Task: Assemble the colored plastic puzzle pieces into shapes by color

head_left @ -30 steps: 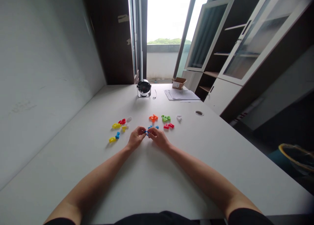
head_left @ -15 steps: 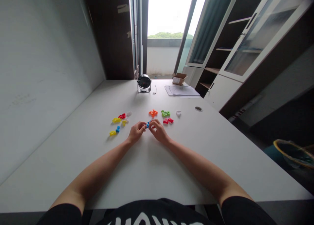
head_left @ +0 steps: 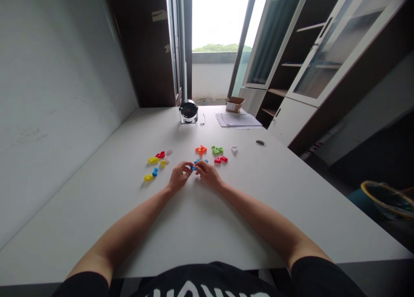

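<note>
My left hand (head_left: 179,176) and my right hand (head_left: 208,175) meet at the middle of the white table (head_left: 207,228), fingers pinched together on small blue plastic pieces (head_left: 194,167). More blue pieces (head_left: 199,161) lie just beyond my fingertips. Past them sit an orange piece (head_left: 201,150), a green piece (head_left: 217,150), red pieces (head_left: 221,159) and a white piece (head_left: 234,149). To the left lie yellow pieces (head_left: 153,160), red pieces (head_left: 160,154), a blue piece (head_left: 155,172) and another yellow one (head_left: 148,177).
A small round black and silver device (head_left: 188,111) stands at the table's far end, with a paper stack (head_left: 237,120) and a small cardboard box (head_left: 234,103) beside it. A cable hole (head_left: 260,143) is at the right. A wall runs along the left; cabinets stand right.
Both hands stay together on the blue pieces, shifting only slightly. The camera view has tilted, bringing my black shirt into view at the bottom.
</note>
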Action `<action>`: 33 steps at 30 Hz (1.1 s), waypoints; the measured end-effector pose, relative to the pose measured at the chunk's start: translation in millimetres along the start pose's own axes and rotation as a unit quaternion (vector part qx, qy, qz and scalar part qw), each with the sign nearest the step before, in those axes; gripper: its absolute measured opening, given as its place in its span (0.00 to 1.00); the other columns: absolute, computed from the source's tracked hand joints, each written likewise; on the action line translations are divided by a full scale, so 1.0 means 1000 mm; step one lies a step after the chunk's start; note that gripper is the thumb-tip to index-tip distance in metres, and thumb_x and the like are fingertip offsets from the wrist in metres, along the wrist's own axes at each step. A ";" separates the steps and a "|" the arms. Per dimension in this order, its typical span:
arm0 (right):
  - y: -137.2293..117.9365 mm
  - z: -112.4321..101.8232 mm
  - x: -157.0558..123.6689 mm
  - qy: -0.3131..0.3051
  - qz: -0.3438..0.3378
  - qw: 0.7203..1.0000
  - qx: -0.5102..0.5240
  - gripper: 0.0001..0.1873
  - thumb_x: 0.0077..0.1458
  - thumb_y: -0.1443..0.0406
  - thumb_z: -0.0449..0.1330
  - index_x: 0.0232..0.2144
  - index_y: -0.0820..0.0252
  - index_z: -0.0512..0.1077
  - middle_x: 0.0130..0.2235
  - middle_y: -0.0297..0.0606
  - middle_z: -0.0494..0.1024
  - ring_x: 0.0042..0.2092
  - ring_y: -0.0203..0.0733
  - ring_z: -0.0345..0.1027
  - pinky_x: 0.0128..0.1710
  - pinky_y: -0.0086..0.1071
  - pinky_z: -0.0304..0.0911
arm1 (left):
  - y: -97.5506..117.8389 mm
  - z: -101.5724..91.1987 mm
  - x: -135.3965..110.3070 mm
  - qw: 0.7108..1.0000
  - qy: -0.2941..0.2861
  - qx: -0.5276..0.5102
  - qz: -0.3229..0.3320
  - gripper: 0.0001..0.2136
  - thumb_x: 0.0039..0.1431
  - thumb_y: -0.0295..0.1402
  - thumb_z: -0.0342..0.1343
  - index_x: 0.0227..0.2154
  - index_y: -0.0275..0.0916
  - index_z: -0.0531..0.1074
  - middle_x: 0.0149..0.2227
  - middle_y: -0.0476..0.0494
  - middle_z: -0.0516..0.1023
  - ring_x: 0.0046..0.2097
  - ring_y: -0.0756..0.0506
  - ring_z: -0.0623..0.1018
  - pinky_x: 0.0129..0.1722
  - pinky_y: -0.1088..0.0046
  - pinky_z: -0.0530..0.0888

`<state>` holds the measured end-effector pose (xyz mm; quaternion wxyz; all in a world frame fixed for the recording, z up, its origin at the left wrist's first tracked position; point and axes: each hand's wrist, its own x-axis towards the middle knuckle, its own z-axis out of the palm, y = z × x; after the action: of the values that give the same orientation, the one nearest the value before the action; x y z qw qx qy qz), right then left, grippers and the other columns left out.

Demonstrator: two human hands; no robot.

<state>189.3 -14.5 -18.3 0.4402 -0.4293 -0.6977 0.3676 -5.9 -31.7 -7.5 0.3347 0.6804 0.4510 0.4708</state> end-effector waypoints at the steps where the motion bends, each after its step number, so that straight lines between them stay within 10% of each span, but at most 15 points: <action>1: 0.001 0.000 0.000 0.003 -0.011 1.000 -0.008 0.10 0.67 0.56 0.60 0.41 0.54 0.75 0.30 0.32 0.79 0.33 0.42 0.80 0.33 0.33 0.71 | 0.001 0.000 0.000 1.000 0.001 0.002 0.000 0.10 0.64 0.35 0.61 0.47 0.42 0.79 0.48 0.43 0.85 0.41 0.47 0.83 0.47 0.68 0.79; 14: -0.009 -0.002 -0.004 0.013 -0.211 0.974 -0.087 0.08 0.71 0.64 0.57 0.43 0.54 0.77 0.49 0.44 0.78 0.47 0.43 0.76 0.44 0.37 0.75 | -0.013 0.001 0.005 0.997 -0.023 -0.055 -0.045 0.15 0.66 0.41 0.59 0.51 0.40 0.77 0.43 0.42 0.85 0.41 0.46 0.84 0.44 0.68 0.79; 22: -0.001 -0.001 -0.004 0.017 -0.094 0.995 -0.026 0.15 0.69 0.56 0.60 0.55 0.52 0.72 0.48 0.41 0.83 0.41 0.42 0.82 0.40 0.36 0.76 | -0.009 0.000 0.004 0.997 -0.016 -0.065 -0.045 0.13 0.63 0.40 0.62 0.47 0.39 0.79 0.38 0.44 0.85 0.38 0.47 0.82 0.40 0.71 0.77; 33: -0.005 -0.002 -0.002 0.009 -0.081 0.996 -0.047 0.08 0.64 0.59 0.61 0.43 0.54 0.77 0.37 0.36 0.83 0.36 0.41 0.78 0.38 0.34 0.73 | -0.009 0.000 0.003 0.998 -0.007 -0.045 -0.033 0.11 0.63 0.38 0.62 0.46 0.42 0.79 0.46 0.42 0.87 0.47 0.43 0.86 0.50 0.66 0.82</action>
<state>190.3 -18.1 -13.4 0.4540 -0.3946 -0.7430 0.2934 -7.9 -25.3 -14.7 0.3831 0.6526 0.4496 0.4746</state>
